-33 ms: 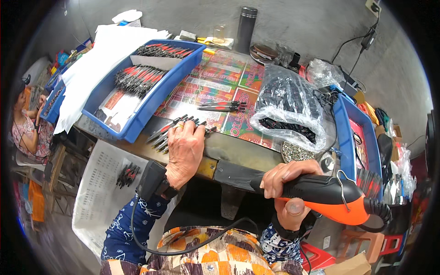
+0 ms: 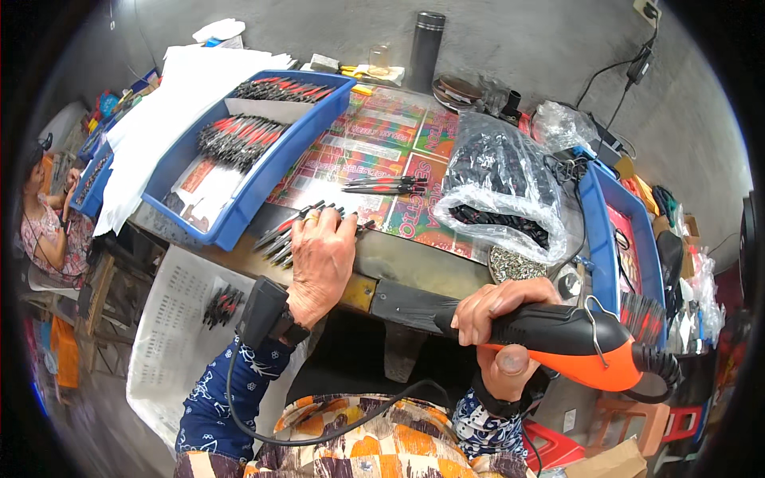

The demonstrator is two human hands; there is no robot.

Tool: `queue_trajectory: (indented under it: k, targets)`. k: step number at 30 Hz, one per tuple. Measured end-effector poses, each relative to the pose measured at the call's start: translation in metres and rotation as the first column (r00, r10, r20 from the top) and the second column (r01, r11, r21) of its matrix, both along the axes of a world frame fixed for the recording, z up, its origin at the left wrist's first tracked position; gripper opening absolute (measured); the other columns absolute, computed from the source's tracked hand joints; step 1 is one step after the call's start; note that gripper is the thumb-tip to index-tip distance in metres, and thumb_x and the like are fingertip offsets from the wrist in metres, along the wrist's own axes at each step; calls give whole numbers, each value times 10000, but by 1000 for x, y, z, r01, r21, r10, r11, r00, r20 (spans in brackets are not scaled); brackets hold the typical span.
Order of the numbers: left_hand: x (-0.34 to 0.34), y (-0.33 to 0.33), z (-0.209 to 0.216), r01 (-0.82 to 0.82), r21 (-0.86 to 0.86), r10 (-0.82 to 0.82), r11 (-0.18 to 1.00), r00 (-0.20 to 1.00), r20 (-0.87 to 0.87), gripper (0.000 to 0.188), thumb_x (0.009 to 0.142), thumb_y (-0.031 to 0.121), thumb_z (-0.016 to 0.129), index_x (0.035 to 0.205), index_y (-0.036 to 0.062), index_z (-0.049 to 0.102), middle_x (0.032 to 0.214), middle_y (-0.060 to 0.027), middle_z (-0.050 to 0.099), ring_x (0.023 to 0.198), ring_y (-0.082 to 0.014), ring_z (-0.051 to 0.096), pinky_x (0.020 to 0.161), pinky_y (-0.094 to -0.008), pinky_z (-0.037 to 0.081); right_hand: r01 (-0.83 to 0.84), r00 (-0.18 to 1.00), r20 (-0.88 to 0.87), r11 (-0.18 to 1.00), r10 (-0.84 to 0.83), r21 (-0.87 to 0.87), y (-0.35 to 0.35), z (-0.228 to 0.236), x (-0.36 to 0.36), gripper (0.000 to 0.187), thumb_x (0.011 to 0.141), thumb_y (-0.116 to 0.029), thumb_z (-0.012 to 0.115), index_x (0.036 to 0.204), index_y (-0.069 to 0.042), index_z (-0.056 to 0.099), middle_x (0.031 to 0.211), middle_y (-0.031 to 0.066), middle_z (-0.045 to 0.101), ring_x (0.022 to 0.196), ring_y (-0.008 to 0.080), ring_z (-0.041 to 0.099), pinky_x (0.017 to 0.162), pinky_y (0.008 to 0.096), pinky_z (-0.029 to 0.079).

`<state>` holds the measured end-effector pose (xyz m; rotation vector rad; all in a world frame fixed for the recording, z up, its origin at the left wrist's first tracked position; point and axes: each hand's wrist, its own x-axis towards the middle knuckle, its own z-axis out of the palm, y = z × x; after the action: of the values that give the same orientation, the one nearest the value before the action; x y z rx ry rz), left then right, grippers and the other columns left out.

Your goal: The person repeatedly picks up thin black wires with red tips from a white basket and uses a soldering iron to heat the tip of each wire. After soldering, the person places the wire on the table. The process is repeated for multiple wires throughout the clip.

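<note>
My left hand (image 2: 323, 259) is palm down over a bunch of dark pens (image 2: 276, 245) at the table's near edge, its fingers bent over them. Pen ends stick out on both sides; the fingertips are hidden. My right hand (image 2: 500, 331) is wrapped round a black-and-orange corded power tool (image 2: 562, 341), held sideways, with its tapered dark nose (image 2: 410, 307) pointing left and its cable leaving on the right. A few black-and-red pens (image 2: 384, 185) lie on the printed sheet beyond my left hand. What the tool's tip touches, if anything, I cannot tell.
A blue tray (image 2: 225, 229) of pens stands left, above a white basket (image 2: 159, 358) holding dark pieces. At right are a clear bag (image 2: 498, 159) of dark parts, small metal parts (image 2: 511, 263) and another blue tray (image 2: 594, 195). A person (image 2: 52, 231) sits far left.
</note>
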<state>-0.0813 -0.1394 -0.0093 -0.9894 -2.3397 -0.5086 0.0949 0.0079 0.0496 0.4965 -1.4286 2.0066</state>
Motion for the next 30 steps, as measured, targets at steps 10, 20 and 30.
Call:
queue_trajectory:
  k: [10, 20, 30]
  targets:
    - [-47, 78, 13, 107, -86, -113, 990, 991, -64, 48, 748, 107, 563, 744, 75, 599, 812, -83, 606, 837, -264, 591, 726, -406, 418, 229, 967, 125, 973, -224, -26, 0, 0, -2, 512, 662, -337, 800, 886, -11, 475, 576, 61, 503, 483, 188, 522, 527, 331, 463]
    - [-58, 99, -7, 101, -130, -116, 986, 987, -111, 187, 706, 95, 655, 867, 44, 575, 840, -118, 582, 782, -297, 599, 755, -445, 422, 211, 970, 136, 975, -201, -67, 9, -6, 1, 503, 638, -286, 810, 893, -4, 481, 571, 75, 512, 481, 191, 518, 526, 338, 462]
    - [-49, 86, 12, 203, -20, -203, 979, 979, -26, 163, 802, 96, 594, 913, 47, 486, 816, -124, 611, 812, -317, 587, 770, -466, 373, -64, 995, -67, 986, 75, 154, 25, -8, 2, 478, 705, 22, 740, 1071, -11, 434, 778, 99, 551, 713, 193, 551, 665, 320, 449]
